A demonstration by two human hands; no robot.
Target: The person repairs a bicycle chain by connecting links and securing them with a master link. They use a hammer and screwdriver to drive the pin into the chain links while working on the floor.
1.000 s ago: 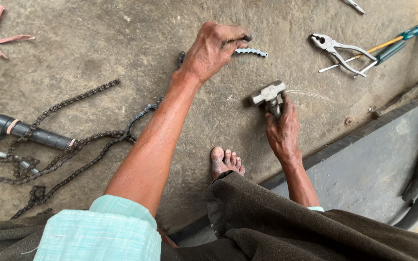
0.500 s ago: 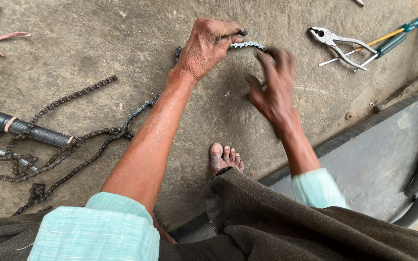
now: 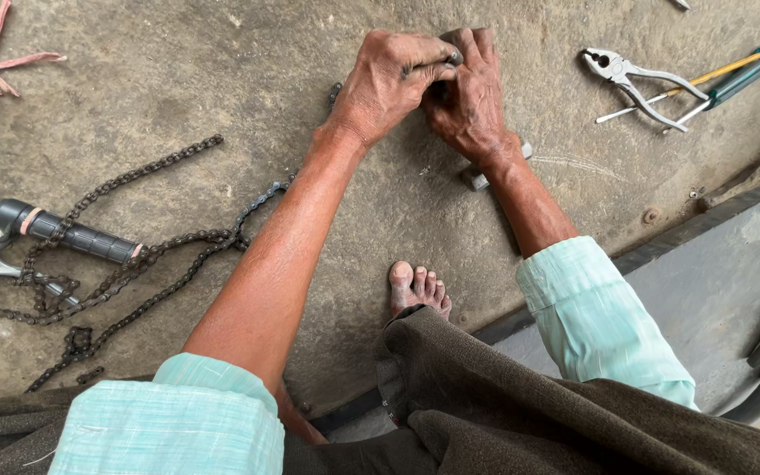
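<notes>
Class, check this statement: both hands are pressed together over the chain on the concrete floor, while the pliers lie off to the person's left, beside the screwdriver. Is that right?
Not quite. The head view shows the pliers lying to the person's right, not left, beside the screwdriver. The rest holds: the left hand and right hand are pressed together over the chain on the concrete floor.

Left hand (image 3: 389,84) and right hand (image 3: 468,92) together over the chain (image 3: 134,264) end — pliers (image 3: 631,75) well apart
</notes>
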